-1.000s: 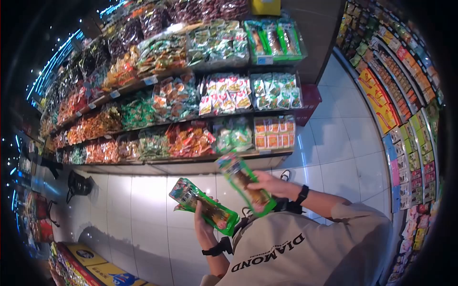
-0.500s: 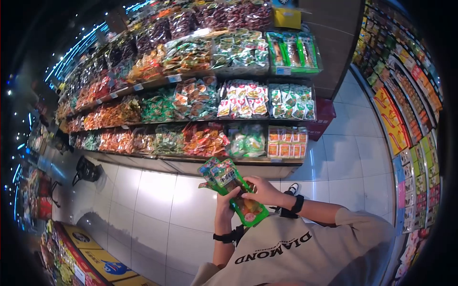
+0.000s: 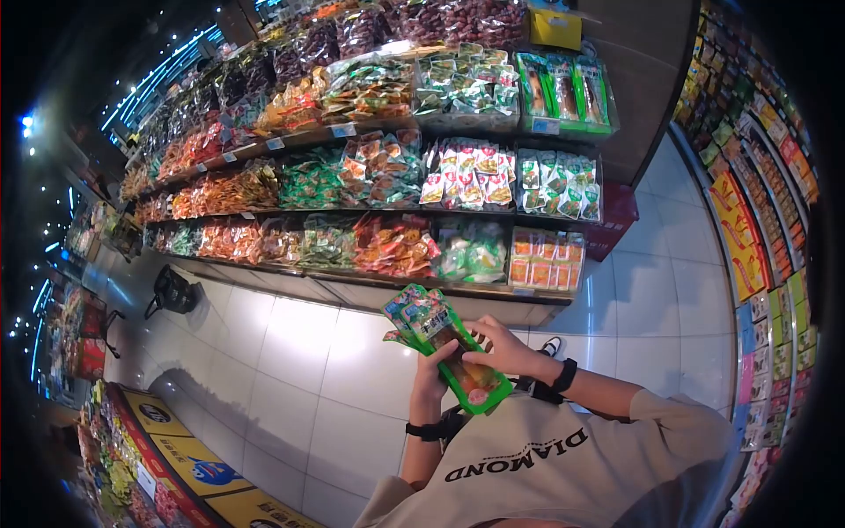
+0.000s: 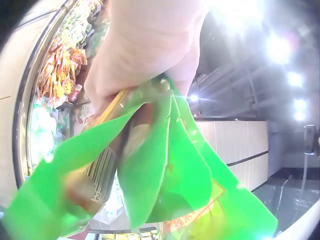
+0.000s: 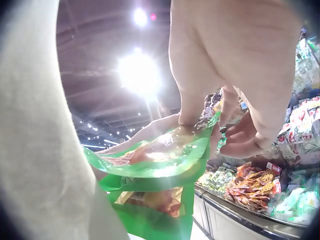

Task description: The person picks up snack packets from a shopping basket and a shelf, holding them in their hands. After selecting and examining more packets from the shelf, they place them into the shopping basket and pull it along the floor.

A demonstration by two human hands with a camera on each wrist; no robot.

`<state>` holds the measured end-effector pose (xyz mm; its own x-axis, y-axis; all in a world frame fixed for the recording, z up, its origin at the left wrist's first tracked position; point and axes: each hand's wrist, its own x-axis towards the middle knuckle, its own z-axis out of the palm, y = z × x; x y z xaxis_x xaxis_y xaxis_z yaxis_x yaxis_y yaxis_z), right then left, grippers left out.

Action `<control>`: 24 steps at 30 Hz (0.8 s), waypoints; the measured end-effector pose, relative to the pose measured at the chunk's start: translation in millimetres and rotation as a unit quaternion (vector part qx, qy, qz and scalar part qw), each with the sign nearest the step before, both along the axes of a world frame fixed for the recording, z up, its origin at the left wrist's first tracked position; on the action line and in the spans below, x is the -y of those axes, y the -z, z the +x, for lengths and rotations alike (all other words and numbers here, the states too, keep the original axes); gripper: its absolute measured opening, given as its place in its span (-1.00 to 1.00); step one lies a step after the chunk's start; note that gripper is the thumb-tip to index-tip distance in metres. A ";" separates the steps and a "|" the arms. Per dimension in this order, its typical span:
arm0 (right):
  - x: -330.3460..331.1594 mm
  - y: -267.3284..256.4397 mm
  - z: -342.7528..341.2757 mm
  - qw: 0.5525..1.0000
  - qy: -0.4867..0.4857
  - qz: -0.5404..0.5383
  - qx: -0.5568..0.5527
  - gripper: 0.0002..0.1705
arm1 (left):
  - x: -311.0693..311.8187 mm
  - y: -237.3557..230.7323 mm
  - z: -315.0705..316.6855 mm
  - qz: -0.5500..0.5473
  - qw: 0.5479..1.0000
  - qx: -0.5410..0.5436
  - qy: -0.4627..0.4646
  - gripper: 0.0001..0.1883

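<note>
Several green-edged snack packets with clear windows lie stacked and slightly fanned in front of the person's chest. My left hand grips the stack from the left side, thumb over the top packet. In the left wrist view, the green packet ends spread apart below the left hand. From the right, my right hand pinches the edge of the top packet. The right wrist view has the right hand's thumb on the glossy top packet, with the other fingers curled beyond its edge.
A tiered display shelf of bagged snacks stands ahead, with similar green packs at its upper right. Aisle shelving runs along the right. A black stool-like object and a yellow-panelled display are at the left.
Earlier each hand held green packets apart. The right hand brought its packet left onto the left hand's packets, and both hands now hold the stack. The head view has shifted slightly.
</note>
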<state>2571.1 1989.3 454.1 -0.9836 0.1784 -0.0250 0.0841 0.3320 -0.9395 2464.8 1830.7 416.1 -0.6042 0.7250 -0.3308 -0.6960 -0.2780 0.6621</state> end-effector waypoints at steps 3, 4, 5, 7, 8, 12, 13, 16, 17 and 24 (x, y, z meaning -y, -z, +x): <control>2.3 9.0 -0.2 1.000 0.003 -0.025 -0.006 -0.08 | 2.9 2.1 2.1 0.001 0.999 0.000 -0.044 -0.59; -0.5 10.7 2.2 0.997 -0.028 -0.053 0.050 -0.01 | 7.1 11.4 -0.4 0.008 0.999 0.024 -0.044 -0.58; -1.3 7.6 4.0 0.994 -0.056 -0.064 0.073 0.08 | 8.4 14.0 -3.5 0.016 0.998 0.047 -0.044 -0.58; 0.0 13.5 7.3 0.991 -0.087 -0.042 0.094 0.18 | 12.4 19.9 -6.9 0.003 0.997 0.039 -0.059 -0.59; 3.3 14.3 7.3 0.990 -0.090 -0.050 0.097 0.18 | 11.0 7.1 -4.0 -0.009 0.997 0.018 -0.070 -0.60; 14.0 2.4 6.4 0.985 -0.117 -0.030 0.126 0.25 | 7.1 -8.9 1.1 -0.029 0.998 -0.008 -0.059 -0.61; 16.6 -2.7 3.9 0.983 -0.112 -0.017 0.145 0.26 | 6.1 -11.0 2.3 -0.042 0.997 -0.003 -0.067 -0.62; 25.2 7.0 0.7 0.986 -0.093 -0.008 0.139 0.25 | 6.6 -2.6 1.8 -0.050 0.996 0.000 -0.070 -0.65; 26.6 12.3 0.6 0.988 -0.076 0.015 0.132 0.24 | 6.1 -2.5 1.8 -0.042 0.996 0.010 -0.079 -0.63; 20.3 16.8 -3.2 0.971 -0.055 -0.194 0.131 0.09 | 14.4 -10.7 -2.4 0.020 0.999 0.025 -0.007 -0.54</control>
<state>2567.9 1969.0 437.3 -0.9470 -0.0002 -0.3212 0.3211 -0.0217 -0.9468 2462.5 1816.2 426.8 -0.5977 0.7300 -0.3313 -0.7240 -0.3140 0.6143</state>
